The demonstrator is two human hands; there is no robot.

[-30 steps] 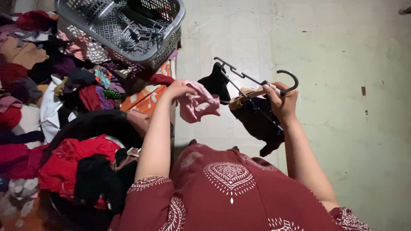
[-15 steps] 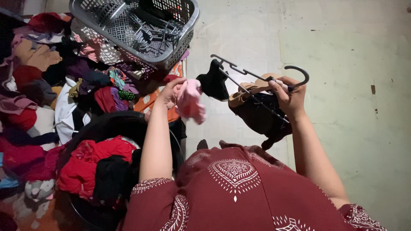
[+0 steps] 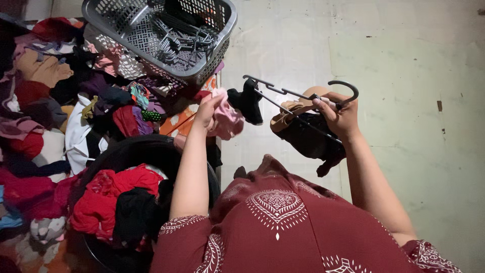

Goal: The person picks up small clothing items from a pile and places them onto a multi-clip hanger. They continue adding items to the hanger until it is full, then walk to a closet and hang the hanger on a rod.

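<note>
Far left of the frame: big heap of mixed clothes [image 3: 45,116], plus a dark tub [image 3: 146,151] stuffed with red and black stuff at lower left. Upper left: grey plastic basket [image 3: 212,48] full of hangers. Around the middle, left hand [image 3: 206,108] pinching a pink garment [image 3: 226,119]. Just right of that, dark hanger [image 3: 298,96] with black and tan pieces draped on it, gripped near the hook by the right hand [image 3: 339,117]. Pale green wall [image 3: 419,76] on the right.

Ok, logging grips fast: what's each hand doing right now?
Left hand: closed on a pink garment.
Right hand: closed on a dark hanger carrying dark clothes.
</note>
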